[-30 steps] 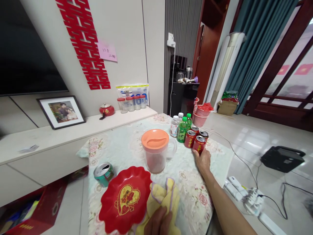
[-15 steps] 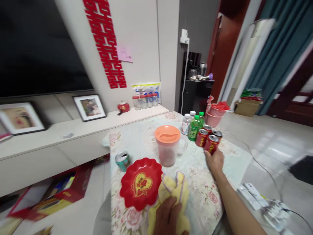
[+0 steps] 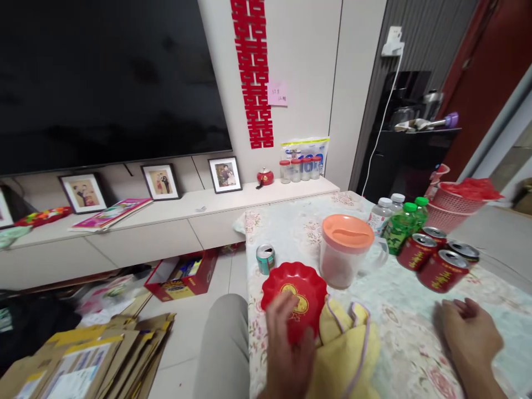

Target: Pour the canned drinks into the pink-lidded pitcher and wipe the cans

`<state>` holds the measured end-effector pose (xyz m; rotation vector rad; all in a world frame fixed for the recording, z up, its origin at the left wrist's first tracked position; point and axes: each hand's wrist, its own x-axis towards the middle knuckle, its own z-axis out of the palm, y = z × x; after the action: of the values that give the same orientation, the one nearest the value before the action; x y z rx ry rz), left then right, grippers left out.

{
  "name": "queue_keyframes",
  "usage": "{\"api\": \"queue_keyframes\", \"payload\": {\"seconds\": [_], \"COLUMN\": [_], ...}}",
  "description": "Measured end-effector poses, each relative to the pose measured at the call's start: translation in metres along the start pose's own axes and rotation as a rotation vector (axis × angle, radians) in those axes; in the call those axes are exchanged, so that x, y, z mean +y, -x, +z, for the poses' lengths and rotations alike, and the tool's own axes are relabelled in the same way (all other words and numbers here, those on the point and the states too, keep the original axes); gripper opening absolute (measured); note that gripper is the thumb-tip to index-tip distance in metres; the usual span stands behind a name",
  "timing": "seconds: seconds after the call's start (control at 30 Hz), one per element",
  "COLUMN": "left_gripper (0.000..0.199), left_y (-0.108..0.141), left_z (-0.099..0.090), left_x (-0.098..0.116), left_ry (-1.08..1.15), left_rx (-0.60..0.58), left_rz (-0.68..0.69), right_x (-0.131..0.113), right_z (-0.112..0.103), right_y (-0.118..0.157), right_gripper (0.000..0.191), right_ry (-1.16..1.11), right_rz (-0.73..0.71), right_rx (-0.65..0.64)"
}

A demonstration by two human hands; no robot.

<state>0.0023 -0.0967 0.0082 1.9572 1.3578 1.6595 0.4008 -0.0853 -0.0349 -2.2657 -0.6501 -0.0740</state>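
Observation:
My left hand (image 3: 286, 346) is over the near edge of the scalloped red plate (image 3: 312, 285), its fingers apart and empty. Whether it touches the plate I cannot tell. Just right of that hand lies a crumpled yellow cloth (image 3: 347, 352) with a purple edge. My right hand (image 3: 471, 335) is low over the table, loosely curled with thumb and forefinger apart; I see nothing in it. Beyond it stands a group of several red drink cans (image 3: 444, 271). A teal can (image 3: 266, 259) stands behind the plate, and a clear pitcher with an orange lid (image 3: 344, 249) behind the cloth.
Bottles with green caps (image 3: 401, 227) and white caps (image 3: 381, 213) stand behind the red cans. Pink baskets (image 3: 451, 213) are at the back right. A flowered tablecloth (image 3: 286, 230) covers the table. Flattened cardboard (image 3: 103, 354) lies on the floor at left.
My right hand has let go of the red can and drawn back toward me. The left hand has moved from the cloth to over the plate. The view has turned left.

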Motion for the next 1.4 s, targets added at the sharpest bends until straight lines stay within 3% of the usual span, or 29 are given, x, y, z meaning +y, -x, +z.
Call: {"api": "queue_keyframes", "payload": {"seconds": [0.1,0.23,0.37,0.53,0.7,0.87,1.07,1.4], "left_gripper": [0.062,0.097,0.11,0.103,0.092,0.087,0.073,0.063], "left_y": [-0.065,-0.121,-0.138,-0.139,-0.145,-0.146,-0.119,-0.088], "left_z": [-0.023,-0.027,-0.011,0.003,0.002,-0.002,0.0,0.014], "left_x": [-0.026,-0.071,-0.103,-0.119,-0.113,-0.079,-0.04,-0.04], "left_ry": [-0.008,0.085,0.152,0.184,0.149,0.153,0.143,0.105], "left_rx": [0.098,0.003,-0.098,-0.172,-0.117,-0.063,-0.213,-0.273], "left_rz": [-0.196,-0.415,-0.443,-0.476,-0.457,-0.369,-0.446,-0.486], "right_x": [-0.001,-0.006,-0.011,-0.013,-0.011,-0.009,-0.007,-0.004], "right_z": [0.0,-0.003,-0.004,-0.002,0.001,0.001,0.002,0.003], "right_y": [0.0,-0.001,0.0,0.001,-0.002,-0.001,0.001,0.0], "right_gripper": [0.058,0.062,0.058,0.05,0.047,0.051,0.053,0.047], "right_ry": [-0.05,-0.05,-0.032,-0.016,-0.007,-0.004,-0.035,-0.058], "right_rz": [0.112,0.172,0.164,0.157,0.139,0.109,0.061,0.022], "right_rx": [-0.012,-0.055,-0.063,-0.039,-0.04,-0.044,-0.034,-0.042]}}
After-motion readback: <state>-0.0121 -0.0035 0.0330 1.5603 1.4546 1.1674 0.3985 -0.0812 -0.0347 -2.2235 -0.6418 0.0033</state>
